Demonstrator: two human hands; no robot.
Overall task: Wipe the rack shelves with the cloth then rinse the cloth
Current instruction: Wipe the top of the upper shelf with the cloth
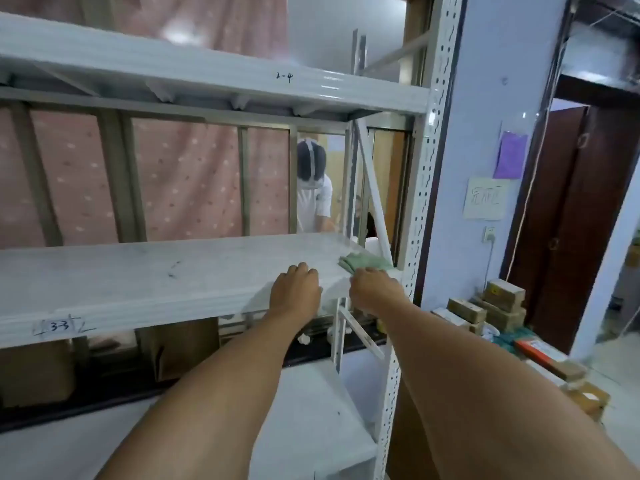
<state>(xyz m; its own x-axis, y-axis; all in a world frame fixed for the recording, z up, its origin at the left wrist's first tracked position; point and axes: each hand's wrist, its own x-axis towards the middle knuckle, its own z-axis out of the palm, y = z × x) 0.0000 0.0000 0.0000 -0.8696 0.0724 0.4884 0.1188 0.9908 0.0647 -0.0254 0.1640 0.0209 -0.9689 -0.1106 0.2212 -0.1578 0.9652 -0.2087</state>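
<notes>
Fingers (362, 271) of the right hand (375, 291) curled forward onto the near edge of the green cloth (365, 262), clamped on it; their tips were hidden behind the knuckles. The cloth lay bunched on the right end of the middle shelf (138, 275), just beside the perforated upright (420, 202) of the white metal rack. To its left, apart from the cloth, the left hand (294, 292) rested on the front edge of the same shelf, its fingers (301, 270) close together on the surface and holding nothing. Dark scuff marks showed on the shelf top farther left, and a label reading 3-3 sat on its front lip.

Above ran the upper shelf (207, 74), marked 2-4; below, a lower shelf (311, 410) lay under both forearms. Behind the rack hung a pink dotted curtain (187, 181), and beyond it a person in a white shirt (313, 199) bent forward. On the wall to the right were a purple note (510, 155) and a white paper (483, 199) — cardboard boxes (498, 299) stacked on the floor beneath.
</notes>
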